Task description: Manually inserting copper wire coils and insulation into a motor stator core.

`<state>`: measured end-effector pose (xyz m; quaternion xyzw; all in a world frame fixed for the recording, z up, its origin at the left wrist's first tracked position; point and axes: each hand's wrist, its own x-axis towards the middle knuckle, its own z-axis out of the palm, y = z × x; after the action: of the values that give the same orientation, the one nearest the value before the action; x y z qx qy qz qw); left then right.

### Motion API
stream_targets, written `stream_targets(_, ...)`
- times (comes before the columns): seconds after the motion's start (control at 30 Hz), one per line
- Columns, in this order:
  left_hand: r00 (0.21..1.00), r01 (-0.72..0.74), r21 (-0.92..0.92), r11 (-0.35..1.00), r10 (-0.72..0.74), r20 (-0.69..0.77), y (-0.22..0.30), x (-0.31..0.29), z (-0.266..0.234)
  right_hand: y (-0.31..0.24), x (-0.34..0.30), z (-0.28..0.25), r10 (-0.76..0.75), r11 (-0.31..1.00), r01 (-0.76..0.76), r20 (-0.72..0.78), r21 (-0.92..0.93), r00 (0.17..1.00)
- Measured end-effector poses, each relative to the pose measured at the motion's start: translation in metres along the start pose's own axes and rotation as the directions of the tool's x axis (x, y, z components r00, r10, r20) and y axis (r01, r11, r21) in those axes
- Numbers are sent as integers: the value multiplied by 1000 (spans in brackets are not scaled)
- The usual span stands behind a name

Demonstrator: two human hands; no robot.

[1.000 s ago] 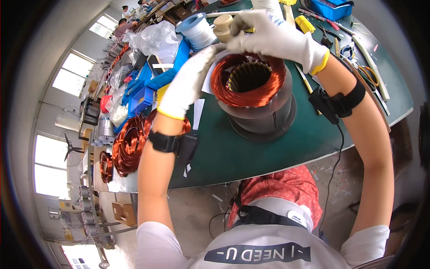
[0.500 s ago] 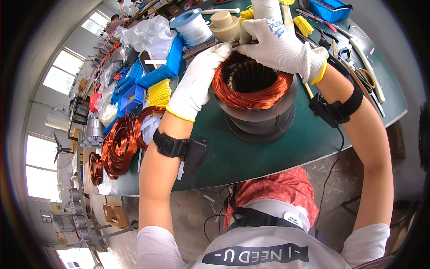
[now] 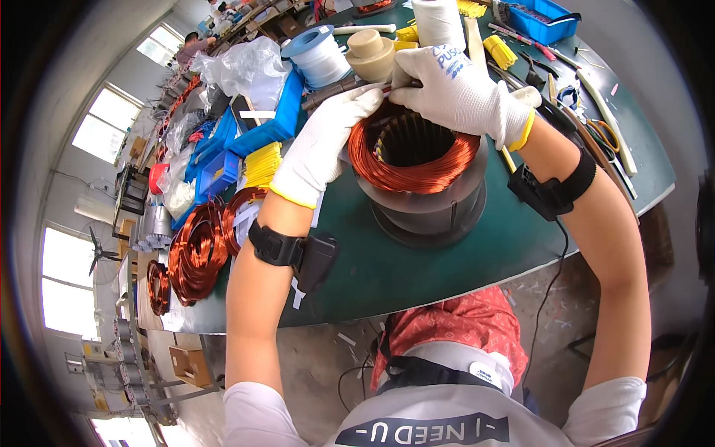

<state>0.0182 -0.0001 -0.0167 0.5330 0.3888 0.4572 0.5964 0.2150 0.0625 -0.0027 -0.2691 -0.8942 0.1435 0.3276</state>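
A motor stator [image 3: 414,160] with a thick ring of copper wire around its dark slotted bore sits on a round dark stand [image 3: 436,212] on the green table. My left hand [image 3: 328,134], in a white glove with a yellow cuff, reaches to the stator's far left rim, its fingertips closed. My right hand [image 3: 462,93], gloved the same way, bends over the far rim with thumb and fingers pinched together. Between the two sets of fingertips is something thin and dark reddish, mostly covered by the gloves, so its kind is unclear.
On the green table [image 3: 372,276], behind my hands, stand a spool of white sleeving [image 3: 316,59], a cream stepped block [image 3: 370,56] and a white thread cone [image 3: 438,26]. Copper coils [image 3: 197,253] and blue bins [image 3: 268,112] lie left; pliers [image 3: 534,73] and scissors [image 3: 603,130] right.
The hands and stator sit slightly lower in the picture, along with the whole table. Both hands keep nearly the same pinched pose at the far rim.
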Motion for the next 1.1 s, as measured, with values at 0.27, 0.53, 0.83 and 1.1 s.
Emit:
stream_targets(0.27,999,-35,36,999,36,-28,-14,3,-15,-7,-1,4,89,994,-89,4,67,996)
stream_targets(0.53,994,-18,80,997,27,-108,-5,13,-3,0,4,5,-6,997,4,-30,-81,1000)
stream_targets(0.83,988,-141,475,869,154,12,5,45,-12,-17,-16,9,273,949,-301,-231,-96,934)
stream_targets(1.1,922,92,984,151,360,-142,18,-3,19,-38,-20,6,358,903,-388,-178,-185,917)
